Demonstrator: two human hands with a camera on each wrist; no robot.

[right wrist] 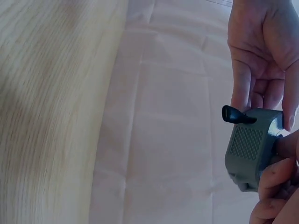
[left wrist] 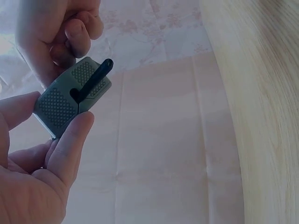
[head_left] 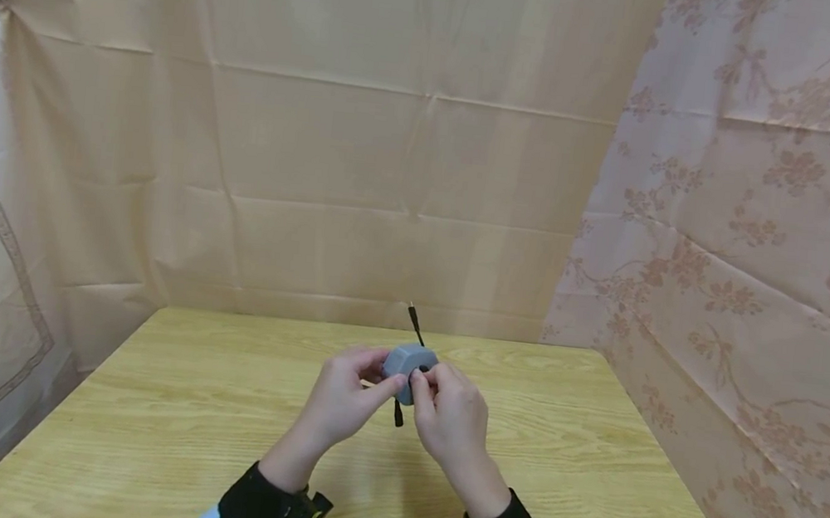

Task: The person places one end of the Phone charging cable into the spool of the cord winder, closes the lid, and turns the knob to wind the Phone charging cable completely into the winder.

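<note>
Above the table I hold a grey cable reel [head_left: 402, 362] with dotted textured sides in both hands. A black plug end [head_left: 413, 319] sticks out at its top and a second black plug [head_left: 398, 414] hangs below. My left hand [head_left: 344, 394] grips the casing between thumb and fingers from the left. On the other side, my right hand [head_left: 454, 417] has its thumb and curled fingers at the reel's flat face, by a dark round centre. In the left wrist view a black plug [left wrist: 96, 79] comes out of a slot in the casing [left wrist: 57, 106]. The right fingertips partly hide the face.
The light wooden table [head_left: 167, 419] spreads below both hands. A beige cloth [head_left: 394, 165] hangs behind it and a flower-patterned cloth [head_left: 754, 242] on the right. Black wrist bands [head_left: 258, 504] with small cameras are on both forearms.
</note>
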